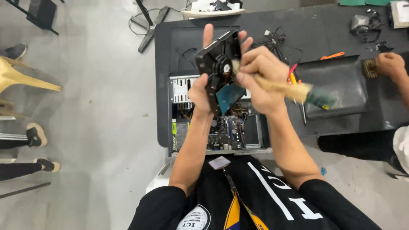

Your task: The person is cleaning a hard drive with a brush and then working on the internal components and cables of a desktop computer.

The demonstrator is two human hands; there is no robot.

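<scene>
One black hard drive (pixel 218 68) stands on edge above the middle of the frame, its underside and teal circuit board turned toward the right. The person's left hand (pixel 203 87) grips it, thumb in front and fingers spread behind. The right hand (pixel 260 79) is closed around one paintbrush (pixel 281 87), wooden handle pointing right, bristles touching the drive. Below them lies one open computer case (pixel 217 123) on a dark table (pixel 324 30). At the right edge, another person's hand (pixel 390 64) holds one small brush (pixel 370 68) beside one dark side panel (pixel 336 85).
</scene>
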